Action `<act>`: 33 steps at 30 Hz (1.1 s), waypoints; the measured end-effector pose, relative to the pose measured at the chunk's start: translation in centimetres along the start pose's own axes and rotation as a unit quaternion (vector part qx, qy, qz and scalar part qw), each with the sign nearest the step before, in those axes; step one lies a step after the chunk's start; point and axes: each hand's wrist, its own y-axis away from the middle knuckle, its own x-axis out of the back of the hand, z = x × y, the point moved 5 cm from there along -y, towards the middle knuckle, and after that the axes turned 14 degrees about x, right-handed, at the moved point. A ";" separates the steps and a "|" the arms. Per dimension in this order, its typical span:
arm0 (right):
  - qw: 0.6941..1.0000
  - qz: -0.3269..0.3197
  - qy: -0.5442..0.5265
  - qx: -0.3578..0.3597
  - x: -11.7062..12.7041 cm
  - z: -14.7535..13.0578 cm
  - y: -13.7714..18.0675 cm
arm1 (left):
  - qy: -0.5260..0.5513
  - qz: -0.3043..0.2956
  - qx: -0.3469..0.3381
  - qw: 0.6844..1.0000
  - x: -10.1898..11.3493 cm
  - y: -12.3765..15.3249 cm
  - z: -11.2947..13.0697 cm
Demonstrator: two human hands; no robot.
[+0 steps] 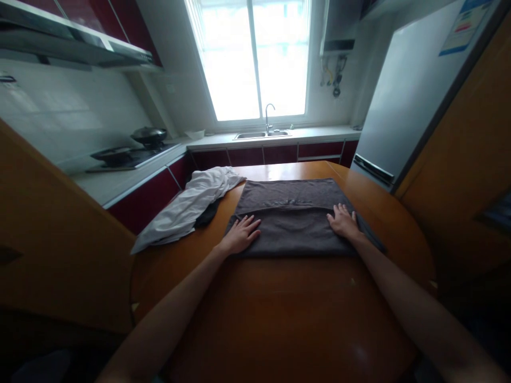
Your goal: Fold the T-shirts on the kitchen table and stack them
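Both the left hand (240, 234) and the right hand (342, 221) lay spread flat on the folded grey towel (293, 215), pinning its near fold to the wooden surface (279, 308), apparently to smooth it.

No readable text anywhere; only sign candidate is blue-and-white sticker (465, 26) on fridge (407, 101) door, upper right of frame, with red band mid-label, print too small and blurred to read; no brand or number legible on anything else
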 end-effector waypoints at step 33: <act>0.981 -0.004 -0.005 0.195 0.4 -9.9 2.9 | -0.025 -0.019 -0.117 0.993 0.2 3.6 6.4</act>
